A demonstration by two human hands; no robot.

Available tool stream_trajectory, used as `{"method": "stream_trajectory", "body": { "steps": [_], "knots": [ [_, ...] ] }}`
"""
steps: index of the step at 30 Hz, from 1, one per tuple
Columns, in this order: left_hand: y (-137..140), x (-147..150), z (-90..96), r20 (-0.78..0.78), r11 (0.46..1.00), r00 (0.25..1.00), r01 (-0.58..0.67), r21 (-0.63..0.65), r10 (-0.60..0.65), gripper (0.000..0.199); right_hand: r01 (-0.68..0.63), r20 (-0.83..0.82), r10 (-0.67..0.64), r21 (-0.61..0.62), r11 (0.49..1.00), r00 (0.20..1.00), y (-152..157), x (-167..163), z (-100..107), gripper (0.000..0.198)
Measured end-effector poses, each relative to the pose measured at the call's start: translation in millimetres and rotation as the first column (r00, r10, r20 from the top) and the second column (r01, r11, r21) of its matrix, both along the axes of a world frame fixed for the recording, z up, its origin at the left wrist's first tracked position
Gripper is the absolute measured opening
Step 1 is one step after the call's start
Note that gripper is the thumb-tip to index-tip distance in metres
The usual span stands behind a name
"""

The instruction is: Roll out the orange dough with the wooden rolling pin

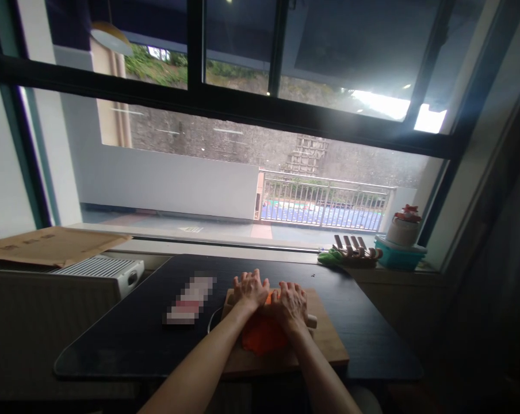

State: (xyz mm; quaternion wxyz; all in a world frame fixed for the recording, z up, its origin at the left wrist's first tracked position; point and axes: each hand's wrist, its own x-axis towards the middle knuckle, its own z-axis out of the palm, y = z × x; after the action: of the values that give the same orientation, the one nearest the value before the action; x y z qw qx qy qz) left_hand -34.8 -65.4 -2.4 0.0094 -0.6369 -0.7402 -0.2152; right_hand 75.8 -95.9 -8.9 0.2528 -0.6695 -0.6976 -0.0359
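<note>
A wooden rolling pin [312, 321] lies across an orange sheet of dough or clay [264, 336] on a wooden board [327, 339]. My left hand [250, 291] rests on top of the pin's left part, fingers spread forward and slightly bent. Over its right part lies my right hand [292, 305], also palm down with the fingers stretched ahead. Both hands press on the pin rather than wrapping round it. Its middle is mostly hidden by the hands. A little orange shows between them, and the larger part spreads nearer to me.
The board sits on a dark table [126, 339]. To the left lies a blurred-out flat object [191, 302], with a thin white cable [211, 319] beside the board. On the sill are a brown paper packet [57, 244], a teal box [398, 253] and a green item [329, 257].
</note>
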Motion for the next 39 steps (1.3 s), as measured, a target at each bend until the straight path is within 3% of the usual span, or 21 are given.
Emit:
{"method": "stream_trajectory", "body": {
  "steps": [8,12,19,28,35,39],
  "knots": [
    [44.1,1.6,-5.0,0.005,0.998,0.999,0.042,0.052,-0.042,0.041,0.019,0.008,-0.018,-0.055,0.998,1.000,45.5,6.4,5.9,0.031],
    [51.6,1.7,-7.7,-0.003,0.998,0.998,0.055,0.033,-0.055,0.042,0.035,-0.003,-0.035,-0.084,0.996,0.999,54.8,7.7,3.6,0.033],
    [32.4,-0.9,-10.3,-0.017,0.998,0.998,0.059,-0.031,-0.060,0.047,0.018,-0.008,-0.019,-0.108,0.994,1.000,31.2,4.3,1.6,0.034],
    [-7.2,-3.8,-9.6,-0.025,0.992,0.999,0.034,-0.121,-0.037,0.059,-0.021,0.020,0.021,-0.033,0.999,1.000,-10.1,0.7,-6.8,0.031],
    [-7.5,-3.0,-11.7,-0.028,0.999,1.000,0.012,-0.034,-0.013,0.055,-0.009,0.017,0.009,-0.015,1.000,1.000,-10.7,0.5,-6.9,0.030],
    [5.4,-1.1,-9.5,-0.017,0.995,1.000,0.015,0.098,-0.014,0.044,-0.004,0.002,0.004,-0.029,1.000,1.000,5.4,0.9,-1.0,0.029]
  ]
}}
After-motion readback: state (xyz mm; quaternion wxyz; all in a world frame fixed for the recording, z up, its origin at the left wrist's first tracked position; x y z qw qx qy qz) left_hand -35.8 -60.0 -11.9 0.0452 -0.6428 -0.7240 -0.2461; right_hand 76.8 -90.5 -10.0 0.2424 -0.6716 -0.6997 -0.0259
